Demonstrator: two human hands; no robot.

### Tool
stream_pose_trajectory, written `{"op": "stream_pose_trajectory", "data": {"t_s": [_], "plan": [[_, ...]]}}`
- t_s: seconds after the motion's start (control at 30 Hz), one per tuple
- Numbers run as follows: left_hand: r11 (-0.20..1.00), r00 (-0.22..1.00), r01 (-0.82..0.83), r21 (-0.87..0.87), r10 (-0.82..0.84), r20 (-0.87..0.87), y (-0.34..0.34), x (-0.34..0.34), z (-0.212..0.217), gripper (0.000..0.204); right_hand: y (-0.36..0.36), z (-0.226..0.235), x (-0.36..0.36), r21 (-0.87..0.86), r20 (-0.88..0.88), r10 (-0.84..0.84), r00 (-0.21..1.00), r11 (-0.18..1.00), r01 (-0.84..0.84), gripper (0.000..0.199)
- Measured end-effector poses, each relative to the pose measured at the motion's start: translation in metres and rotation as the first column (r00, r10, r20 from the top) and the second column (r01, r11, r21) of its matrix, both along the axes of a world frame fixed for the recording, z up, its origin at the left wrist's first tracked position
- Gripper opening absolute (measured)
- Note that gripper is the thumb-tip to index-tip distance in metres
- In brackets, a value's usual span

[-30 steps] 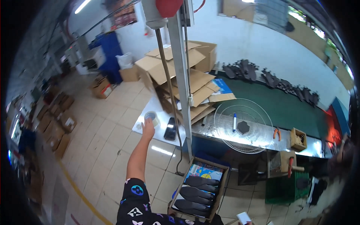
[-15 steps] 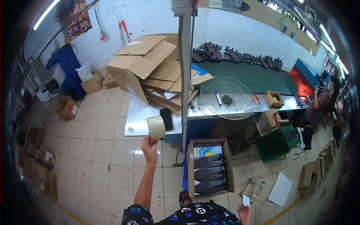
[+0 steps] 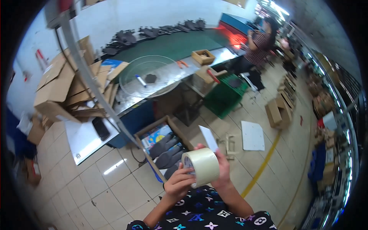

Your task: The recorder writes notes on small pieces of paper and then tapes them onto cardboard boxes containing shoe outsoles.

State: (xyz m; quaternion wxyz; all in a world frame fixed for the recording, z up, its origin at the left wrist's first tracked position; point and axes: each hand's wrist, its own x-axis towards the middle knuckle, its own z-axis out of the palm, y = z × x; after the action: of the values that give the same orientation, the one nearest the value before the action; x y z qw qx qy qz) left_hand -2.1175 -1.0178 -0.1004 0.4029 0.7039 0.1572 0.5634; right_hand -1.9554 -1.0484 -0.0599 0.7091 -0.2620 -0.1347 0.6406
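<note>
A wide roll of pale, yellowish packing tape [image 3: 207,167] is held up in front of my body. My left hand [image 3: 179,181] grips it, fingers at the core opening. Behind the roll is my right hand [image 3: 224,171], partly hidden by it, with a white card [image 3: 208,137] sticking up from its fingers. Whether the right hand also grips the tape, I cannot tell. Beyond my hands, an open cardboard box [image 3: 180,133] on the floor contains several dark grey, sole-shaped pieces [image 3: 168,158] and colourful printed sheets.
Flattened cartons [image 3: 57,86] are piled by a metal post [image 3: 86,76], near a phone [image 3: 100,128] on the white tabletop. A wire fan guard [image 3: 128,71] with a marker lies on the bench. A green crate [image 3: 226,97] stands beyond, near another person [image 3: 260,48].
My view has swung to the right. The tape roll came from beside the phone to in front of my body, and my right hand rose with the card to meet it.
</note>
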Motion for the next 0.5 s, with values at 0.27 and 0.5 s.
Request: {"op": "stream_pose_trajectory", "data": {"t_s": [0.27,0.5], "plan": [[0.917,0.887,0.327,-0.229,-0.382,-0.259,-0.017,0.014,0.041,0.021,-0.029,-0.013,0.046,-0.281,0.122,-0.037,0.992,0.957,0.07,0.044],[0.975,0.829,0.0,-0.223,-0.125,-0.545,-0.027,0.047,0.081,0.03,-0.06,-0.047,0.066,-0.309,0.428,0.063,0.902,0.948,0.08,0.035]]}}
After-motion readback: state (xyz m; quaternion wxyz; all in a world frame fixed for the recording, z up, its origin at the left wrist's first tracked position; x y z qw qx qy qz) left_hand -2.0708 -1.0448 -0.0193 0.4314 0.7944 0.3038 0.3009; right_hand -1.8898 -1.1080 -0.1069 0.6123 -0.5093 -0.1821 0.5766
